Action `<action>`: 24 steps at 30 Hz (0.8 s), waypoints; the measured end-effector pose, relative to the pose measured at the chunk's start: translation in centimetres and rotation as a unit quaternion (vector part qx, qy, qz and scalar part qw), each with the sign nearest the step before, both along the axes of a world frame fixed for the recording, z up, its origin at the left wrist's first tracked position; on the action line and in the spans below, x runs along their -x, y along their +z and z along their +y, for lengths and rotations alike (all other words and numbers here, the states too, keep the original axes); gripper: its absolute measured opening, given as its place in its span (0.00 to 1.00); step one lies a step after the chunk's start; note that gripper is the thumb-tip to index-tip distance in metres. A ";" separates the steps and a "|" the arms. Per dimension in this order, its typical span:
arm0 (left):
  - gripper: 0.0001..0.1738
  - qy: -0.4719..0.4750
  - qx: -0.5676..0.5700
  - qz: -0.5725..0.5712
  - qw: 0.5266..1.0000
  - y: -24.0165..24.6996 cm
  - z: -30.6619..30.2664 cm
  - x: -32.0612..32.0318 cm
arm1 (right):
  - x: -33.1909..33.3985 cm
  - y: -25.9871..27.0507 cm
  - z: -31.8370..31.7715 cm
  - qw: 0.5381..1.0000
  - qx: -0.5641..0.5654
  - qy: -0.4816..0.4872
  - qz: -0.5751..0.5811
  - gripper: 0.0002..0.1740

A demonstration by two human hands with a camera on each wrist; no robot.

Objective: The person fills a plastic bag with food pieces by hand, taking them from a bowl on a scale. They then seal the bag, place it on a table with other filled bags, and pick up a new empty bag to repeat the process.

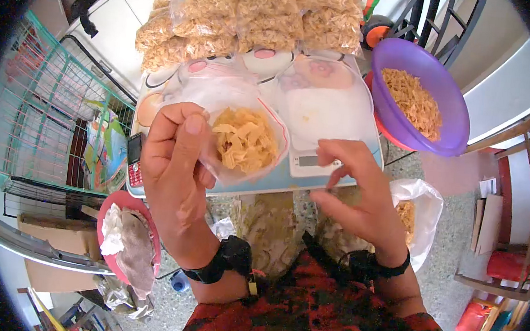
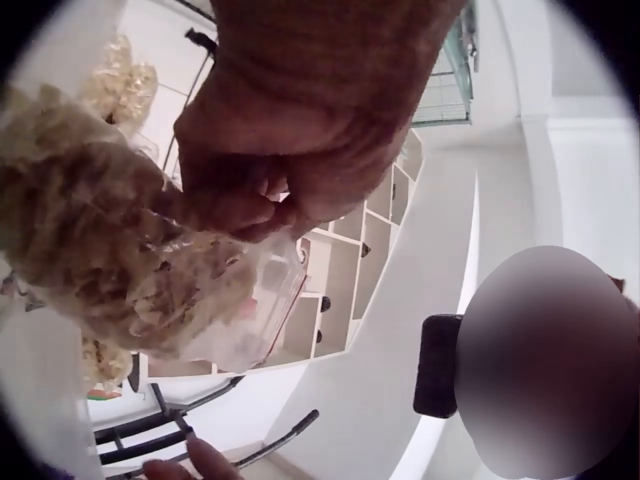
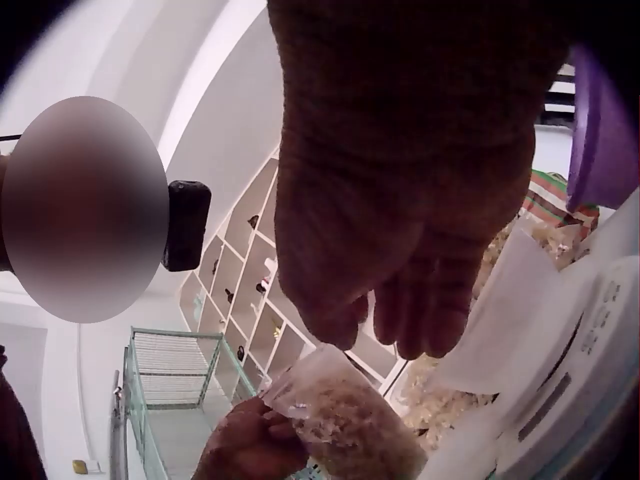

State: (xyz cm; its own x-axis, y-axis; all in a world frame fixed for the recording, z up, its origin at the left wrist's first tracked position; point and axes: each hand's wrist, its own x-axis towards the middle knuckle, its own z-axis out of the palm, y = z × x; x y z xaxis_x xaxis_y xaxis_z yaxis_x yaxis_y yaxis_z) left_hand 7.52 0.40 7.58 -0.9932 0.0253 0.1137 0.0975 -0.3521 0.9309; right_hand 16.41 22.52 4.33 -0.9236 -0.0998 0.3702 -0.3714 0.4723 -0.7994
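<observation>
My left hand pinches the edge of a clear zip bag between thumb and fingers. Loose yellowish dried flakes fill the bag, and its red-lined mouth faces up and right. In the left wrist view the flakes press against the clear plastic beside the curled fingers. My right hand is held a little to the right of the bag, fingers bent loosely and apart from the thumb, with nothing between them. It hovers by the front of a white kitchen scale, whose display is partly visible.
Filled bags of flakes are piled at the table's back. On the right, a purple basin holds more flakes. Below it hangs a white plastic bag containing flakes. A red-and-black phone lies at the left edge, near a pink basin.
</observation>
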 end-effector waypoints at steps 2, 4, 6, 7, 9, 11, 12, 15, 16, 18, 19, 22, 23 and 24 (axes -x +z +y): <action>0.08 -0.029 0.008 0.010 0.999 1.0 0.2 -1.4 | -0.2 -0.5 -0.4 1.000 -0.001 0.030 -0.003 0.45; 0.08 -0.074 0.002 0.008 0.997 1.5 0.3 -2.7 | -0.4 -1.0 -1.2 0.997 0.029 0.063 -0.034 0.52; 0.08 -0.136 -0.016 -0.004 0.991 1.7 0.2 -3.8 | -0.8 -2.4 -2.2 0.989 0.084 0.097 -0.070 0.58; 0.09 -0.170 -0.028 0.003 0.985 1.4 0.0 -4.0 | -0.9 -3.4 -2.7 0.981 0.124 0.115 -0.090 0.60; 0.10 -0.223 -0.055 0.018 0.973 0.3 -0.5 -4.3 | -1.4 -4.4 -3.4 0.969 0.179 0.140 -0.100 0.62; 0.11 -0.248 -0.087 0.033 0.964 -0.3 -0.5 -4.9 | -2.0 -4.6 -3.9 0.963 0.208 0.154 -0.078 0.63; 0.12 -0.250 -0.101 0.036 0.962 -0.3 -0.4 -5.3 | -2.0 -4.4 -4.0 0.977 0.156 0.145 -0.032 0.63; 0.12 -0.254 -0.136 0.039 0.957 -0.2 -0.2 -6.5 | -1.7 -3.5 -4.2 0.989 0.023 0.117 0.092 0.60; 0.12 -0.262 -0.143 0.042 0.954 -0.2 -0.3 -6.7 | -1.6 -3.2 -4.3 0.986 -0.001 0.109 0.123 0.58; 0.11 -0.276 -0.155 0.049 0.947 -0.2 -0.4 -7.0 | -2.0 -3.2 -4.6 0.988 0.024 0.127 0.087 0.56; 0.11 -0.273 -0.137 0.039 0.951 0.0 -0.7 -7.0 | -2.2 -3.6 -4.9 0.986 0.072 0.152 0.019 0.55; 0.11 -0.214 -0.055 0.015 0.975 0.5 -1.2 -7.3 | -3.7 -3.7 -5.5 0.977 0.150 0.145 -0.033 0.53; 0.12 -0.160 -0.012 0.015 0.987 1.2 -0.7 -7.7 | -4.1 -3.7 -5.5 0.977 0.166 0.128 -0.026 0.53; 0.12 -0.106 0.032 0.014 0.994 1.6 -0.5 -8.0 | -4.3 -3.8 -5.4 0.983 0.148 0.112 -0.011 0.53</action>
State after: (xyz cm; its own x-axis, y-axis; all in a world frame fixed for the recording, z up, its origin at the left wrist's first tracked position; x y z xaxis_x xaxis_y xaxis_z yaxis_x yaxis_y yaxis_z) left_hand 15.56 -0.08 9.15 -0.9612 0.2425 0.1317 0.0526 -0.3075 0.9501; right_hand 20.70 17.11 0.53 -0.8993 -0.1917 0.3930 -0.4198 0.1267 -0.8987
